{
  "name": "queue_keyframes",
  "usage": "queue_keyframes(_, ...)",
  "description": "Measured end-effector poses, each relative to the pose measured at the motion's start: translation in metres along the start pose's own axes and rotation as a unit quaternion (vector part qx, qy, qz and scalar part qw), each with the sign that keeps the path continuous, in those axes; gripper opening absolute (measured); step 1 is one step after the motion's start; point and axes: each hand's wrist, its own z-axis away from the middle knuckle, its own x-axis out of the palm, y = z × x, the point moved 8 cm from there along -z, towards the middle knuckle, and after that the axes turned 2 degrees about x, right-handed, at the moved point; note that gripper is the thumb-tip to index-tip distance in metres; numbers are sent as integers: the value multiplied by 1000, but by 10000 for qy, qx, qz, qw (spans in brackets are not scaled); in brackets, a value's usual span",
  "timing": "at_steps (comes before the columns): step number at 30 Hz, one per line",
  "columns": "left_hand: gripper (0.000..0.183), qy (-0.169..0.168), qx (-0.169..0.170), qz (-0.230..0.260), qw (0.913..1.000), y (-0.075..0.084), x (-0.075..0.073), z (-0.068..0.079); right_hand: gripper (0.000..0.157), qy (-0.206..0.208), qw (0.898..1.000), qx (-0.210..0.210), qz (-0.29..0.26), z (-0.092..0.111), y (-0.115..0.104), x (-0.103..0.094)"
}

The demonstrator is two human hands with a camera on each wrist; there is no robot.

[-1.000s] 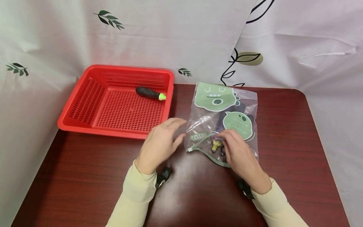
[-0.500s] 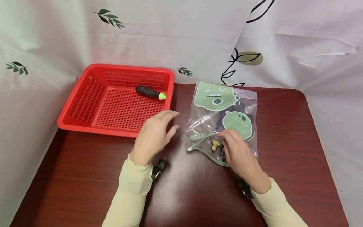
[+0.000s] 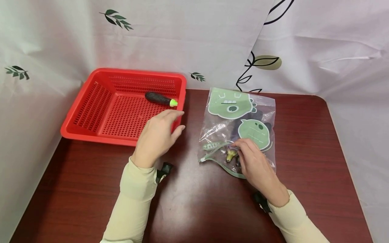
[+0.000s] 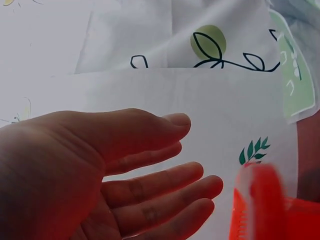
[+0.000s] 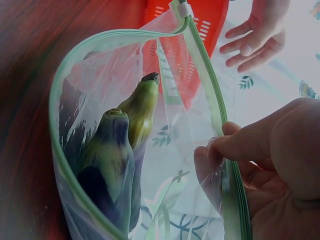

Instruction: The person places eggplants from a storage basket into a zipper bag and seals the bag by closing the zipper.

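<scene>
Bag on the table seems limp and slippery, best held at its rim, where the right hand pinches it; left hand relaxed, empty, near the basket

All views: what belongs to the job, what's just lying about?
Probably the job:
clear plastic green-printed zip bag, pinched by right hand
two purple-green eggplants inside it
red perforated plastic basket, near left hand
dark elongated green-tipped vegetable inside basket

Just background:
white leaf-printed cloth
reddish wood-grain table
</scene>
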Motion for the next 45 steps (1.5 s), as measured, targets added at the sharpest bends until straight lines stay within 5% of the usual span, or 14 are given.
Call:
queue_keyframes(25, 42, -807, -150, -521, 9953, -16, -20, -31, 32, 108, 9998, -111, -155, -1, -2, 0)
queue_keyframes(36, 39, -933, -268, -658, 9931, -38, -18, -43, 30, 72, 9998, -86, -142, -1, -1, 1)
queue_keyframes(45, 42, -1351, -407, -792, 9868, -59, -12, -55, 31, 89, 9998, -129, -145, -1, -1, 2)
